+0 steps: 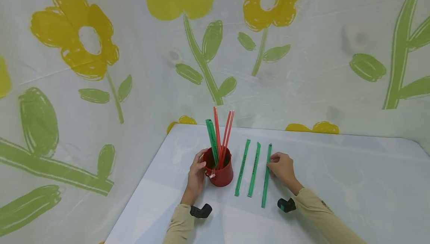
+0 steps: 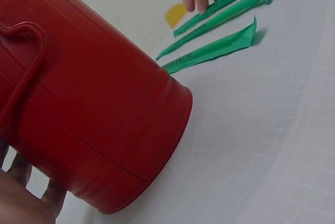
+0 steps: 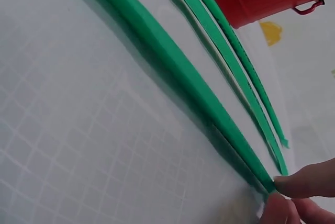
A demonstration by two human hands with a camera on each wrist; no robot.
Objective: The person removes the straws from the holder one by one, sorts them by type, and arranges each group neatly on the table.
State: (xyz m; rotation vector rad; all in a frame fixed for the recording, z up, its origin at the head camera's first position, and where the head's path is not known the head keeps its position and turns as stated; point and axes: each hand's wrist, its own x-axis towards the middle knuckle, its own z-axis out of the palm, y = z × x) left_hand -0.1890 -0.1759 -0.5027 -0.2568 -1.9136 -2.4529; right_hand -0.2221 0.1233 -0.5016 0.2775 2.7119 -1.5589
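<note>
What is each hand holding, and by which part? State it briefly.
The left hand grips the red cup round its side. The right hand pinches the rightmost green straw near its far end.

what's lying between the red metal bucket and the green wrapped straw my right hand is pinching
Two more green wrapped straws lie side by side on the white table between the red metal bucket and the pinched straw; the head view shows it best.

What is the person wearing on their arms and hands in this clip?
Both arms wear long beige sleeves reaching the wrists. Left hand and right hand are bare: no gloves. Each wrist carries a small black camera mount; the right one shows a teal patch.
</note>
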